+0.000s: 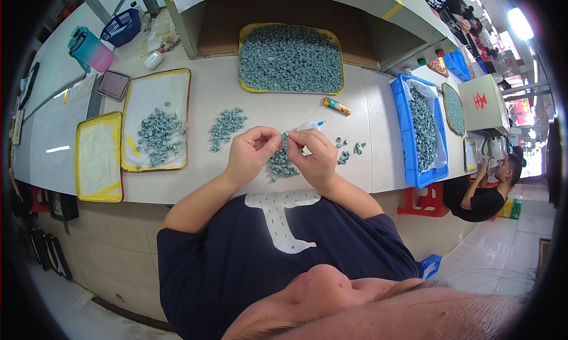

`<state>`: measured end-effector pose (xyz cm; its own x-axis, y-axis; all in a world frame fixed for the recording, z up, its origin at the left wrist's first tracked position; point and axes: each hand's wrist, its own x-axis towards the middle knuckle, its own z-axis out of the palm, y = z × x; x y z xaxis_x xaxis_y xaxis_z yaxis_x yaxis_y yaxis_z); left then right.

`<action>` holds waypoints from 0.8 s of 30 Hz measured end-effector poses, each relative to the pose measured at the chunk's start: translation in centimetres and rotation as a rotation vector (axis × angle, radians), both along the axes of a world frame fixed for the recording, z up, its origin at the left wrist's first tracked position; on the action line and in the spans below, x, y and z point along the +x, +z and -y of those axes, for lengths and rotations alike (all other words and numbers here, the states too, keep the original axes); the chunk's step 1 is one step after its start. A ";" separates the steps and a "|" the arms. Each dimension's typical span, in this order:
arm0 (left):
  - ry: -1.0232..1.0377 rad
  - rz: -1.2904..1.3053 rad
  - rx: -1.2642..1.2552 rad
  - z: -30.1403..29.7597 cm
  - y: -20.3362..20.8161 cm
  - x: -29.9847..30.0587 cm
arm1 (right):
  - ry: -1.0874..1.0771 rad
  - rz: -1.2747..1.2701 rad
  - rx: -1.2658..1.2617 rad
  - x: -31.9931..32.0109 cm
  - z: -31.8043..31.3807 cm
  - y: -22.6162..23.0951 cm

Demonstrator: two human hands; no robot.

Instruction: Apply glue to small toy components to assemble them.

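Close together over the worktable, my left hand and my right hand are both closed in a pinch. Their fingertips meet at a small grey-green piece; its exact kind is too small to make out. Below the fingers lies a pile of similar pieces, partly covered by my hands. A looser heap is left of my left hand. Several little clusters lie to the right of my right hand. Behind the right hand a white bottle with a blue tip shows in part.
A yellow-rimmed tray full of pieces stands at the back. Two yellow-edged trays are at left, near a phone and a tumbler. Right are an orange tube and a blue crate. A person sits farther right.
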<state>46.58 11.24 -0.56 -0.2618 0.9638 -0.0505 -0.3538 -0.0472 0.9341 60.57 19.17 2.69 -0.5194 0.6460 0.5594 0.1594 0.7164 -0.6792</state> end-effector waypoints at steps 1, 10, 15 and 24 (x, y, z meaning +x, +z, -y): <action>0.000 0.002 -0.004 0.0 0.0 0.0 | 0.001 -0.001 0.001 0.0 -0.1 0.0; -0.011 0.038 0.004 -0.1 -0.2 0.1 | 0.005 -0.002 -0.037 0.2 0.0 0.1; -0.039 0.080 0.011 0.0 -0.2 0.0 | -0.010 0.047 -0.131 0.6 0.1 0.4; -0.031 -0.430 0.148 -0.2 -0.1 -0.2 | 0.022 0.048 -0.089 1.4 -0.4 0.6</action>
